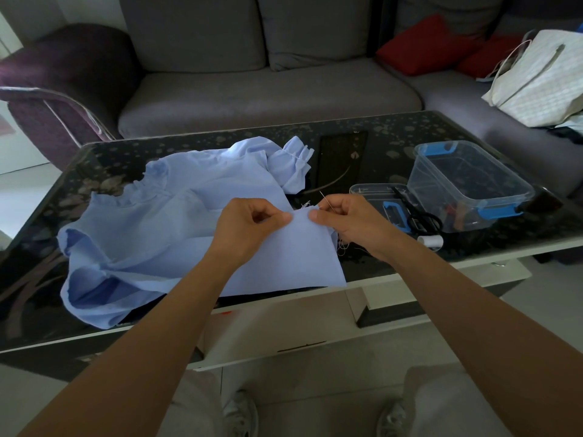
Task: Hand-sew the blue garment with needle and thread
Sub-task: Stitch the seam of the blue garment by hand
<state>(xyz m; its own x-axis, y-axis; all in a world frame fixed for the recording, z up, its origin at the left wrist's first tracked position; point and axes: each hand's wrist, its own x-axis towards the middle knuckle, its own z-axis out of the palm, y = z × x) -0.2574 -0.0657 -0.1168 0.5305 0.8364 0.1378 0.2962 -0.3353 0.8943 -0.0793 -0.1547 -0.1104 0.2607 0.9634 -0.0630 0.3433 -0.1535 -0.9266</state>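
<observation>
Left hand (249,222) pinching raised edge of blue garment (151,228); right hand (344,217) pinching same edge, holding needle (325,198). Garment lying spread over dark surface (347,152), beside clear box (467,187).

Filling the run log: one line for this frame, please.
phase: hand-sewing | left hand: pinches light-blue fabric garment edge | right hand: pinches same edge, holds thin metal needle | white thread spool: untouched

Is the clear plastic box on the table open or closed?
Open. The clear plastic box has no cover; what looks like its lid lies beside it, under the scissors.
</observation>
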